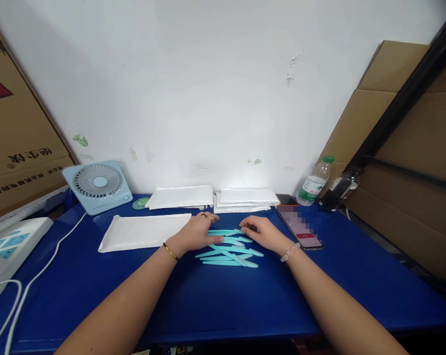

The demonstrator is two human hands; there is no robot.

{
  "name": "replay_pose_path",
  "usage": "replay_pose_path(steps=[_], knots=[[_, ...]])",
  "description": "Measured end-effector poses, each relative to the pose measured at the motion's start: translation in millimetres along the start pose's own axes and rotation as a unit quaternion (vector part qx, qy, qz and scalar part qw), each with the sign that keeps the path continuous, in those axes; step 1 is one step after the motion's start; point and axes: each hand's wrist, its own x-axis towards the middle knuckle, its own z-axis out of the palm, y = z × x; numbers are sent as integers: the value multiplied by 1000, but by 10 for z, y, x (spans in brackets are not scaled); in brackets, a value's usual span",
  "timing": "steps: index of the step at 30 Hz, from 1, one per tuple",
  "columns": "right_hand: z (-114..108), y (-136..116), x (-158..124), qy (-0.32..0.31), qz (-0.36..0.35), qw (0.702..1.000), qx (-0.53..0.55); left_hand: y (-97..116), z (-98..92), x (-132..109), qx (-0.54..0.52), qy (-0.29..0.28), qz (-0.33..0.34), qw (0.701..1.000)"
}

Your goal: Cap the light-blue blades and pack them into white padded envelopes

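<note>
Several slim turquoise eyebrow razors [228,257] lie loosely piled on the blue table, some crossing one another. My left hand [198,230] is at the pile's left side, thumb and fingers apart, covering some handle ends. At the upper right of the pile, my right hand [262,231] has its fingers curled together at the wide end of the topmost razor [226,231]. Its exact fingertip contact is small and hard to see. Beside my left hand lies a white padded envelope [145,231], its right end partly behind that hand.
White envelopes [180,196] and a second stack [248,197] lie along the wall. A phone [300,229], a water bottle [314,182] and a dark bottle [341,190] are at right. A blue fan [99,185] and a power strip [16,251] with cables stand left.
</note>
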Motion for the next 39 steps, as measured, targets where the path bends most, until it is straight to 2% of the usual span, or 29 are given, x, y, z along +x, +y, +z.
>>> replay_pose_path(steps=[4, 6, 9, 12, 17, 21, 24, 28, 31, 36, 39], knots=[[-67, -150, -93, -80, -14, 996, -20, 81, 20, -75, 29, -58, 24, 998], [-68, -252, -135, -125, -21, 991, -42, 152, 35, -81, 51, -65, 25, 996], [-20, -389, -164, -146, -27, 984, -95, 252, 53, -71, 82, -65, 33, 994], [64, -461, -155, -146, -26, 977, -152, 316, 93, -60, 117, -68, 38, 990], [216, -446, -113, -145, -50, 956, -251, 387, 241, -29, 158, -48, 45, 985], [228, -443, -100, -147, -53, 943, -294, 434, 284, 1, 164, -34, 51, 985], [177, -475, -98, -133, -53, 939, -313, 437, 195, -14, 126, -42, 42, 990], [133, -515, -90, -119, -49, 931, -342, 428, 15, -77, -5, -94, 23, 995], [135, -541, -83, -113, -45, 930, -347, 443, -11, -96, -70, -122, 16, 990], [164, -586, -74, -90, -31, 928, -361, 473, 180, -49, 7, -65, 13, 998], [173, -579, -65, -79, -23, 926, -369, 447, 191, -29, 9, -29, 0, 1000]])
